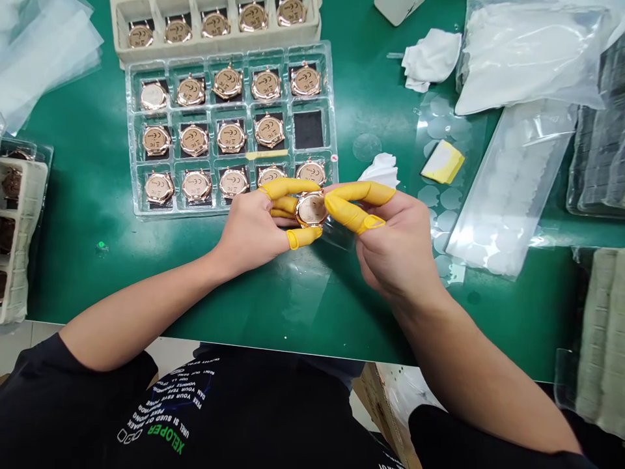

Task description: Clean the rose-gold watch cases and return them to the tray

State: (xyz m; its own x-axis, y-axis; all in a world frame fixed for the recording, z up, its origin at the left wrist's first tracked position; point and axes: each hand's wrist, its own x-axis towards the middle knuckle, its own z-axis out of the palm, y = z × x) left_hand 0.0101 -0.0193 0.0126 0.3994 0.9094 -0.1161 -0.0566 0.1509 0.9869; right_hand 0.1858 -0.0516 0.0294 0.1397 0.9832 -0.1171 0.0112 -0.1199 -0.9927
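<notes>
A rose-gold watch case (309, 210) is held over the front edge of a clear tray. My left hand (258, 225), in yellow finger cots, grips it by the rim with fingers above and thumb below. The thumb and forefinger of my right hand (390, 228) are pinched together at the case's right side; whether they hold the case or a thin film on it is hard to see. The clear compartment tray (333, 130) carries similar watch cases, back side up, on black pads. One compartment at its right shows only a black pad (308, 129).
Behind stands a beige tray (117, 32) of watch cases; another (14, 273) is at the left edge. On the right lie a yellow-and-white block (443, 161), a crumpled white cloth (432, 57), a sheet of clear round films (442, 225) and plastic bags (532, 58).
</notes>
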